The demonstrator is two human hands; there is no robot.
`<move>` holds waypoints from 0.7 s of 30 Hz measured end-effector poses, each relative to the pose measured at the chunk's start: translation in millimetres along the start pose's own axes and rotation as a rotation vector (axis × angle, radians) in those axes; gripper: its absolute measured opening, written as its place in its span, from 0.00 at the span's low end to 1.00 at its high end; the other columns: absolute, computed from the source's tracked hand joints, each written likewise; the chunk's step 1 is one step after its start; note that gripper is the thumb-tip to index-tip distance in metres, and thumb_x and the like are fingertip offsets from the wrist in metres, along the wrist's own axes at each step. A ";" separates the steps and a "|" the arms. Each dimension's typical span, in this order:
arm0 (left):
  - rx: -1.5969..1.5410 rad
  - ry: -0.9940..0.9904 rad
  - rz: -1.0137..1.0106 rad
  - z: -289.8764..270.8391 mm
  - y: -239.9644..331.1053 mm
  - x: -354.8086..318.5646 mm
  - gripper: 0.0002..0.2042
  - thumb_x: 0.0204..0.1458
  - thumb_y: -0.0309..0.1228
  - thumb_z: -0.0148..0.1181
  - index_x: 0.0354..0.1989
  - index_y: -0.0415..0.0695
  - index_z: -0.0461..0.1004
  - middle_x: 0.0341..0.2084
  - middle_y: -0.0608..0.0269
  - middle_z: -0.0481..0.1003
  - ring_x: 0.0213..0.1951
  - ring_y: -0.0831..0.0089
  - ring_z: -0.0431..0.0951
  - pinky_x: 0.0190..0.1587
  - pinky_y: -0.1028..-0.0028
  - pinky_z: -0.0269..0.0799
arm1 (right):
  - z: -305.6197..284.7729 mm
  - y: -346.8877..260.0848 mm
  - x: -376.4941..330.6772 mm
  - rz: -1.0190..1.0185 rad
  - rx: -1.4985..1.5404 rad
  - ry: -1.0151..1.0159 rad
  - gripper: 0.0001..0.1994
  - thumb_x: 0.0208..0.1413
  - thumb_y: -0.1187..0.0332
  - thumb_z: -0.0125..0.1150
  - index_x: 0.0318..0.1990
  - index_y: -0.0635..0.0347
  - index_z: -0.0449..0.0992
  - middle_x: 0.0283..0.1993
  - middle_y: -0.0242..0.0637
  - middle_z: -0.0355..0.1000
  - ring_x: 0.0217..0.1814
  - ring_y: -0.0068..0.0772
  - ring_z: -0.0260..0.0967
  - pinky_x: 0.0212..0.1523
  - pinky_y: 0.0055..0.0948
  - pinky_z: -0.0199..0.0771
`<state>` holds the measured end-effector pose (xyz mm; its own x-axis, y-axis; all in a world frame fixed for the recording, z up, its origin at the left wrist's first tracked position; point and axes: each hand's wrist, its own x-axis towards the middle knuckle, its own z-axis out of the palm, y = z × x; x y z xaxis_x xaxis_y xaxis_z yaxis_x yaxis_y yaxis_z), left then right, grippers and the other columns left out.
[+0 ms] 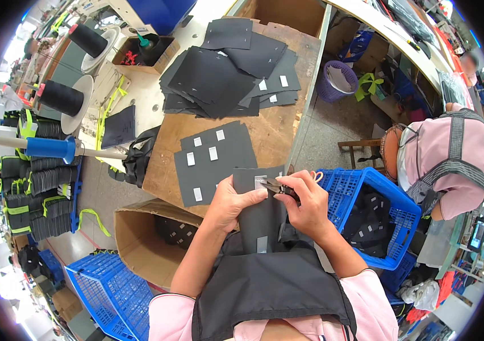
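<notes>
My left hand (232,203) grips a dark grey fabric panel (250,221) by its left side, thumb on top. White labels sit near the panel's upper and lower ends. Closed around a pair of dark thread snips (279,188), my right hand (305,204) keeps their tips at the upper label (260,182). Just beyond lie more dark panels (228,150) with white labels, flat on the brown wooden board (165,162). A loose pile of similar panels (213,77) covers the board's far part.
A cardboard box (140,241) and blue crate (111,295) stand at left, another blue crate (333,199) with dark pieces at right. Black thread cones (63,98) stand far left. A purple basket (333,94) is on the floor; a person (452,153) sits at right.
</notes>
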<state>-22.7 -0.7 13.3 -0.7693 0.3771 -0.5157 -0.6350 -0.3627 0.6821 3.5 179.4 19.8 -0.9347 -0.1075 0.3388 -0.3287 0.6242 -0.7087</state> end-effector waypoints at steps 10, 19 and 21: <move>-0.017 0.028 0.006 -0.8 -4.4 -1.4 0.18 0.42 0.26 0.69 0.40 0.36 0.70 0.33 0.60 0.76 0.32 0.76 0.76 0.36 0.75 0.76 | 12.2 1.3 -9.1 0.003 0.053 0.081 0.15 0.40 0.79 0.66 0.40 0.61 0.74 0.31 0.41 0.69 0.25 0.34 0.67 0.25 0.26 0.67; 0.007 0.079 0.074 8.4 -2.6 -3.7 0.17 0.43 0.24 0.68 0.41 0.36 0.69 0.33 0.59 0.76 0.32 0.76 0.77 0.35 0.75 0.76 | 14.5 -2.0 -10.2 0.060 0.085 0.107 0.14 0.41 0.76 0.66 0.39 0.60 0.75 0.30 0.38 0.70 0.25 0.36 0.70 0.24 0.29 0.69; 0.011 0.096 0.090 11.3 -1.5 -4.3 0.17 0.43 0.23 0.68 0.41 0.36 0.69 0.33 0.59 0.76 0.32 0.76 0.77 0.35 0.74 0.76 | 14.7 -2.3 -12.9 0.095 0.116 0.140 0.14 0.41 0.76 0.66 0.39 0.60 0.75 0.30 0.39 0.69 0.25 0.37 0.69 0.24 0.29 0.69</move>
<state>-17.6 7.9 20.3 -0.8266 0.2602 -0.4990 -0.5628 -0.3822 0.7329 14.3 167.9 7.9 -0.9371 0.0611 0.3436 -0.2606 0.5325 -0.8054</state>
